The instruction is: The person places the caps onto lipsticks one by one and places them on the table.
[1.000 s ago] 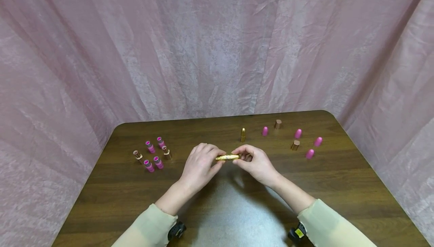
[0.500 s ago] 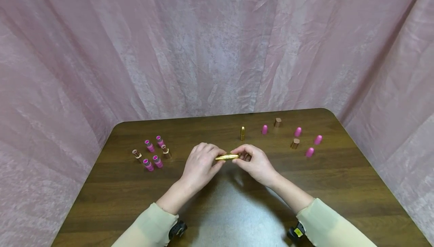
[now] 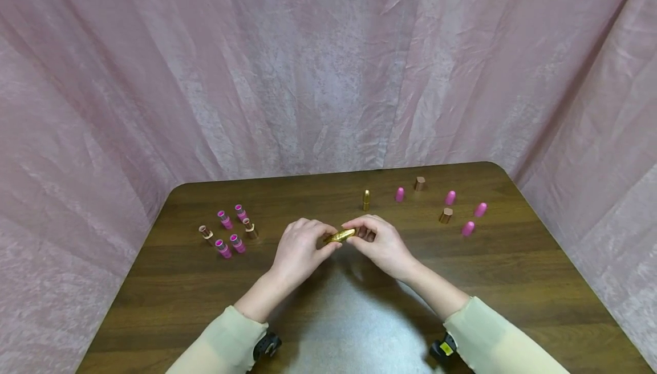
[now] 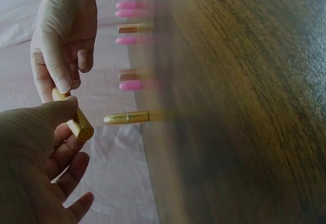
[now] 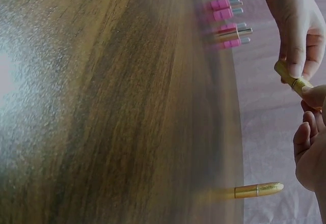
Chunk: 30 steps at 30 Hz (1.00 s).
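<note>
Gold tube (image 3: pixel 341 236) is held btwn L hand (image 3: pixel 299 249) & R hand (image 3: pixel 382 246), an end pinched by each. Joining or parting of its halves seems in hand, which can't be told; aligned, firm grips prob. needed next. 2nd gold tube (image 3: pixel 366 200) is stood just beyond R hand.

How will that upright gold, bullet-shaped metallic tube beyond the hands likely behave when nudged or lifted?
The gold metallic tube is narrow for its height, so a nudge would probably tip it. Its sides look round, so once down it may roll on the brown wood-grain table. Its shiny surface looks smooth, so it could slip from a light pinch.
</note>
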Available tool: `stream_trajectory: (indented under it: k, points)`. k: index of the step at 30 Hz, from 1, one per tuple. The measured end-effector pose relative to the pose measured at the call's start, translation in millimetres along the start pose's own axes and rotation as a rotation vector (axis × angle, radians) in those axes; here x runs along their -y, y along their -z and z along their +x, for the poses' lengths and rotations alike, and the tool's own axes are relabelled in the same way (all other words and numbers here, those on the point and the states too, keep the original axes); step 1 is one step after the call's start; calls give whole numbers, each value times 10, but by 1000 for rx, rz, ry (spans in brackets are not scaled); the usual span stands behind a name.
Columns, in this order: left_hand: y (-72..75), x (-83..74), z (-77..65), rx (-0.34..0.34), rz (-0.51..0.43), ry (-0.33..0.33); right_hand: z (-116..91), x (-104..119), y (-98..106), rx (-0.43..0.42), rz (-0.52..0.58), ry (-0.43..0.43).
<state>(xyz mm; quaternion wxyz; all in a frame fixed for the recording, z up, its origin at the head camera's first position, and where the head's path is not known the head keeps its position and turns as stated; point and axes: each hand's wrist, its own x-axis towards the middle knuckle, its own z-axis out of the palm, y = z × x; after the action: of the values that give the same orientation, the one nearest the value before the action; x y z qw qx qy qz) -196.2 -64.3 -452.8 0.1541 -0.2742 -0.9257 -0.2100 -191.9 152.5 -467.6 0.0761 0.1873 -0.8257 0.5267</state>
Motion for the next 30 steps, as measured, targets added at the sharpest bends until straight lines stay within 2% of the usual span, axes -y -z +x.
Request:
stream_trajectory:
  k: [5,10,13,16,21,25,30]
  points:
    - [6,-8,11,50,-66,77,3,6,-14,6,-3,-1]
    - [-27,18,15,90,-79,102,-8,9,-20,29,0,-10]
    - [-52,64,20,114,-123,131,-22,-8,13,67,-34,-9]
    - [-65,126,47,140,-211,195,-40,-56,81,99,-125,22]
    - [-93,206,121,158,-361,324,-84,-140,239,128,-371,74]
    - [-150,236,212,167,-375,378,-108,-185,374,182,-516,77]
    - [-250,250,370,175,-348,381,-121,-238,512,232,-645,82]
